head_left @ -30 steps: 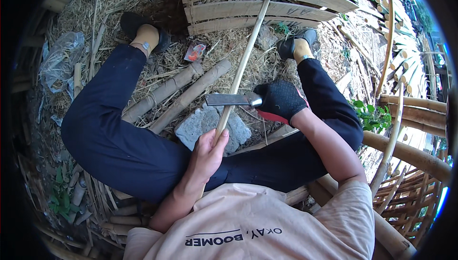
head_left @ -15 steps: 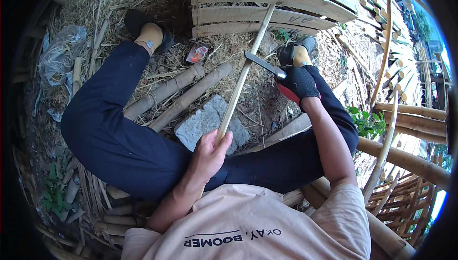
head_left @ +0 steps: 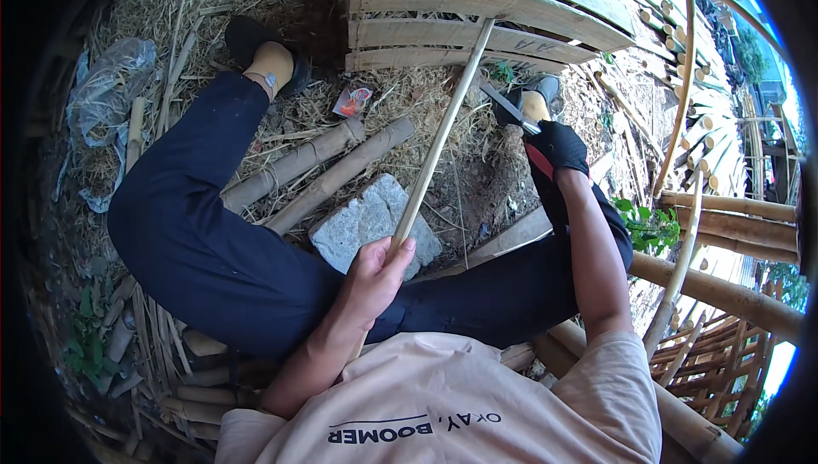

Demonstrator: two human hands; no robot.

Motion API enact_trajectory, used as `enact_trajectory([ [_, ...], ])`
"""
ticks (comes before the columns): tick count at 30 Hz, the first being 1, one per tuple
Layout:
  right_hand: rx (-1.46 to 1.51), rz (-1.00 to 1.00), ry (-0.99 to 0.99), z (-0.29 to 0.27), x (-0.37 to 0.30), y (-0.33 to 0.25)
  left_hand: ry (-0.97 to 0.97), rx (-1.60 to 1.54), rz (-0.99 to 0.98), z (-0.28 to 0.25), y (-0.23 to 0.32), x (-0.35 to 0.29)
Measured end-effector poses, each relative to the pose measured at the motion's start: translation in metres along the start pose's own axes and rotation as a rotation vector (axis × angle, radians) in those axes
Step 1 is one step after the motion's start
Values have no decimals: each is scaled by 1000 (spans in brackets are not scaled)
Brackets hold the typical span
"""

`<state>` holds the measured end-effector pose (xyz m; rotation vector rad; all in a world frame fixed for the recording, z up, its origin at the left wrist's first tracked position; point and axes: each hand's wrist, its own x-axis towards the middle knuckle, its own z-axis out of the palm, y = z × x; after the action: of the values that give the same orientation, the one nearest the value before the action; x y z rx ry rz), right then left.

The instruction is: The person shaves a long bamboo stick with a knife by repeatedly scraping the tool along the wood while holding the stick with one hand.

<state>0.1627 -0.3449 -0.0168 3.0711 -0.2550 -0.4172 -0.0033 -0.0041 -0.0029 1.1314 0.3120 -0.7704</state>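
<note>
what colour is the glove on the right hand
The glove is black with red showing along one side, best seen in the head view.

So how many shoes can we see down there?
2. The left shoe is left of the slatted crate; the right shoe is below the crate, partly hidden behind the knife in the gloved right hand. Others could be out of sight.
</note>
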Motion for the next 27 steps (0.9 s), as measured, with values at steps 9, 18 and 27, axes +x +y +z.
enact_trajectory([
  [9,367,-64,67,-19,-35,-45,-36,-109,-136,-1,11,-2],
  [18,275,-307,-195,-22,-60,-74,-172,-366,-323,-8,11,1],
  [27,192,-344,-63,-6,-37,-63,-75,-241,-343,-6,11,2],
])
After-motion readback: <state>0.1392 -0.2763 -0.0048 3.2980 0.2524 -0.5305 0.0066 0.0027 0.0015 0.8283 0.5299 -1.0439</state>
